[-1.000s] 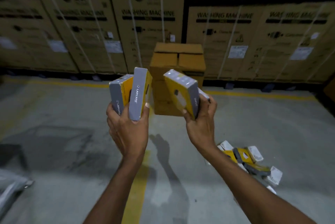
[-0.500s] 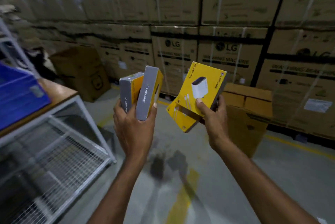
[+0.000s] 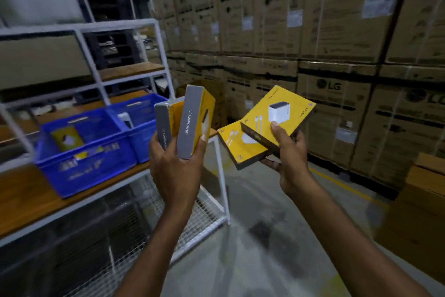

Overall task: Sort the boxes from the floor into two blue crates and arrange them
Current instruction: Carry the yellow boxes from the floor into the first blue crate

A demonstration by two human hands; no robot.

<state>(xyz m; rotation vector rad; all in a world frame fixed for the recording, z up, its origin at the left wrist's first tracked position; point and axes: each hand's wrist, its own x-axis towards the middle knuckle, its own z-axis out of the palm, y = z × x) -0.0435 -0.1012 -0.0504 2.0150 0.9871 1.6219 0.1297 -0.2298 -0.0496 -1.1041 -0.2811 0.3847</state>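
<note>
Left grip (image 3: 177,171) clasps two upright boxes (image 3: 190,121); right grip (image 3: 292,164) holds two fanned boxes (image 3: 267,125).

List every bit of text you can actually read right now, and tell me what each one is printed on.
"LAPCARE": grey spine of the front box in the left hand.
"LAPCARE": spine of the second box behind it.
"LG": big carton in the stacked wall; partly again on its neighbour.
Too blurred or small: print on the right hand's two yellow boxes, blue crate markings, white carton labels.
</note>
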